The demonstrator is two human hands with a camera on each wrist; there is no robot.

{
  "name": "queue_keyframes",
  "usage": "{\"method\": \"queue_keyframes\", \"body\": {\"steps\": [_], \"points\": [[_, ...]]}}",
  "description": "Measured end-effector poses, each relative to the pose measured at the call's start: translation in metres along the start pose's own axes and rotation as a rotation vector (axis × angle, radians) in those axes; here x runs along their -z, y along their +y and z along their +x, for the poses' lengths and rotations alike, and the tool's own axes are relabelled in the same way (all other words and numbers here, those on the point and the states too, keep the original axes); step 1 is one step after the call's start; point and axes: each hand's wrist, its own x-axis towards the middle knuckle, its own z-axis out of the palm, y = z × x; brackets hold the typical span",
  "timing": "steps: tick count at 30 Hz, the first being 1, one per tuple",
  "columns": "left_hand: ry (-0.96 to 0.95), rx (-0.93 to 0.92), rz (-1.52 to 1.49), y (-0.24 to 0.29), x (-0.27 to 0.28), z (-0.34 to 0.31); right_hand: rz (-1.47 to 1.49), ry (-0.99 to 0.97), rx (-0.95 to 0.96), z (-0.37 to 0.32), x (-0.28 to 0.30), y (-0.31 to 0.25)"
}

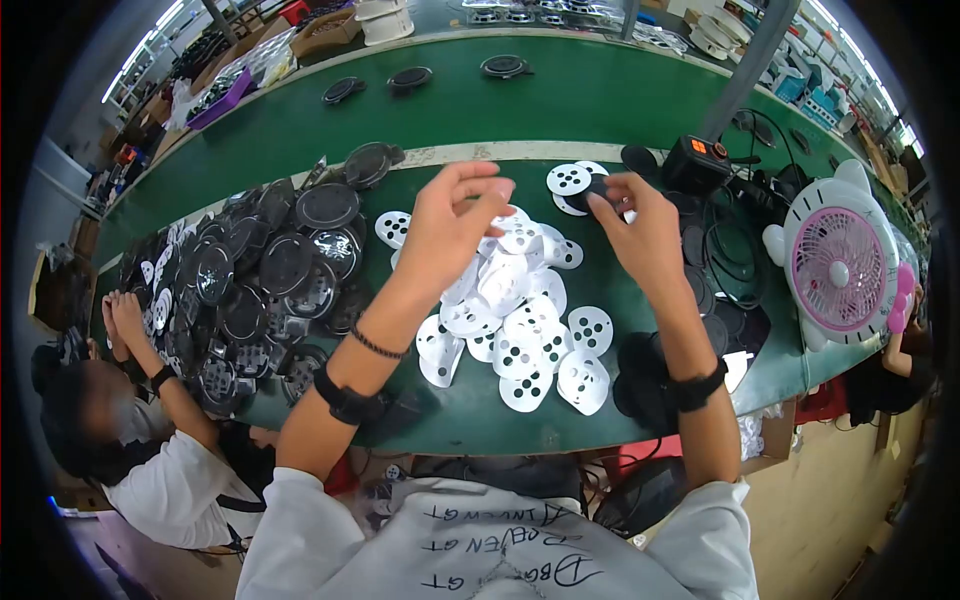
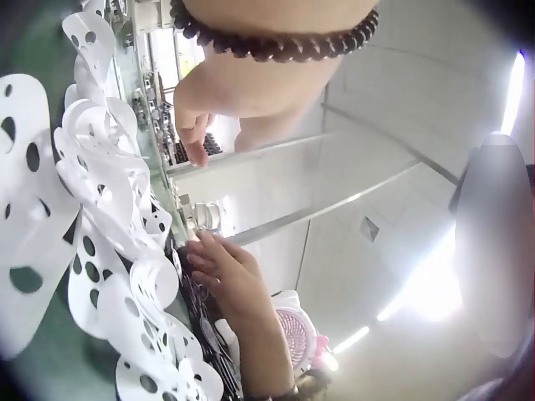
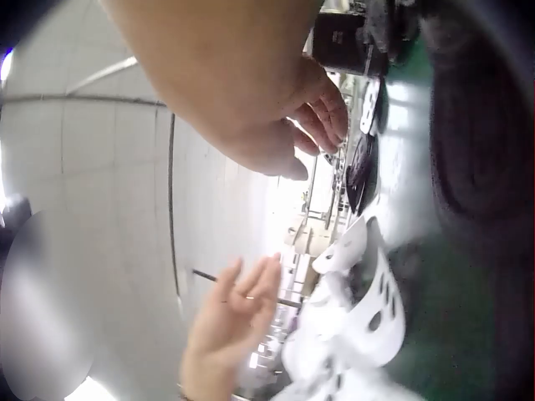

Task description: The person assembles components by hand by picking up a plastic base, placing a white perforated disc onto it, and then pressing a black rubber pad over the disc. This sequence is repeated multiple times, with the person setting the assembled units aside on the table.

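My left hand (image 1: pixel 445 230) hovers over the left edge of a heap of thin white sheet pieces (image 1: pixel 505 285) punched with dark holes. Its fingers bend loosely, with nothing between them; the right wrist view shows this hand (image 3: pixel 230 326) raised above the heap. Farther right, my right hand (image 1: pixel 642 230) is held with its fingers angled down and bent. Just past its fingertips lies a black disc (image 1: pixel 588 193) beside a few white holed pieces (image 1: pixel 568 179). In the right wrist view the right hand's fingers (image 3: pixel 322 117) hang above the table, gripping nothing visible.
Many black round parts (image 1: pixel 290 262) in clear wrap are piled at left, where another person's hands (image 1: pixel 125 318) work. Black discs (image 1: pixel 640 375), cables, a black box with an orange display (image 1: pixel 698 163) and a pink-white fan (image 1: pixel 838 262) stand at right. A green belt (image 1: pixel 445 100) runs behind.
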Motion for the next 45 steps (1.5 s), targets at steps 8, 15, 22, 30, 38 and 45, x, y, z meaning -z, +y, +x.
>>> {"method": "queue_keyframes", "body": {"steps": [8, 15, 22, 30, 38, 45], "points": [[-0.002, -0.134, 0.066, -0.011, 0.004, -0.040, -0.361, -0.005, 0.354, 0.047, -0.041, 0.017], [-0.046, -0.082, 0.073, -0.029, 0.013, -0.044, -0.476, -0.165, 0.401, 0.057, -0.052, 0.032], [0.019, -0.142, 0.075, -0.016, 0.016, -0.054, -0.034, -0.330, 0.138, 0.031, -0.012, -0.050], [-0.029, -0.072, -0.096, -0.008, 0.007, -0.068, 0.877, -0.369, -0.104, -0.051, -0.009, -0.060], [-0.175, -0.046, -0.136, -0.008, 0.012, -0.065, 0.923, -0.480, -0.071, -0.063, -0.008, -0.044], [-0.274, 0.056, -0.315, -0.007, 0.018, -0.062, 1.077, -0.615, -0.181, -0.062, -0.009, -0.046]]}}
